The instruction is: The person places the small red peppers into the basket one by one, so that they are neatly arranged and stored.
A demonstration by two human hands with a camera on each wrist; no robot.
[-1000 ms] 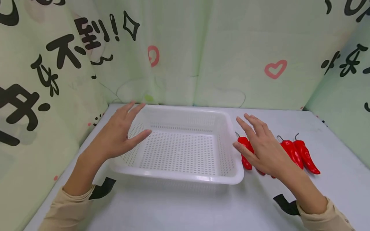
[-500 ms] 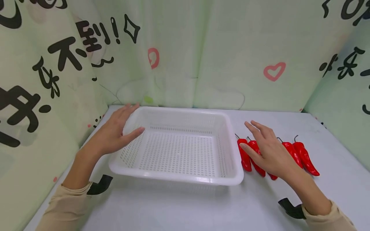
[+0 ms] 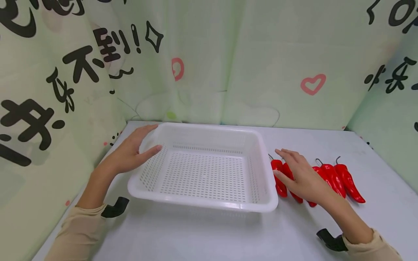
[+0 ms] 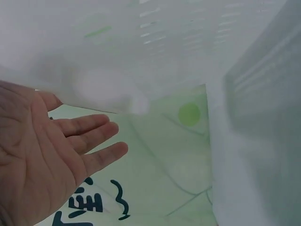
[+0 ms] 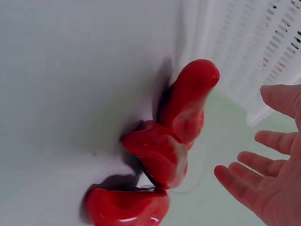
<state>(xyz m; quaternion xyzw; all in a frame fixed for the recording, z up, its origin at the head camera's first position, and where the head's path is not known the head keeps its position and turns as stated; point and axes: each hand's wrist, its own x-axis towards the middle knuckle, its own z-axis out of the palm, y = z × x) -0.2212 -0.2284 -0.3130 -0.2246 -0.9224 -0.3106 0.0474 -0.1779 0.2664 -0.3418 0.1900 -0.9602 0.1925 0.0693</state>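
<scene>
A white perforated plastic basket [image 3: 199, 202] lies on the table, with its left rim beside my left hand [image 3: 125, 154]. The left fingers are stretched along the outside of the basket and the thumb reaches over the rim. In the left wrist view the left hand [image 4: 42, 155] shows a bare palm and loose fingers next to the basket wall. My right hand [image 3: 303, 177] hovers with extended fingers above several glossy red chili peppers [image 3: 349, 183] to the right of the basket. From the right wrist, a red pepper [image 5: 188, 96] shows apart from the right hand [image 5: 277, 174].
A white table [image 3: 196, 235] bears everything. Pale green curtains [image 3: 261, 65] with black lettering and pink hearts enclose the back and both sides. The peppers lie in a row close to the basket's right wall.
My left hand has drawn left and slightly lower beside the basket's rim. The right hand has shifted right and down over the peppers. The basket stays in place.
</scene>
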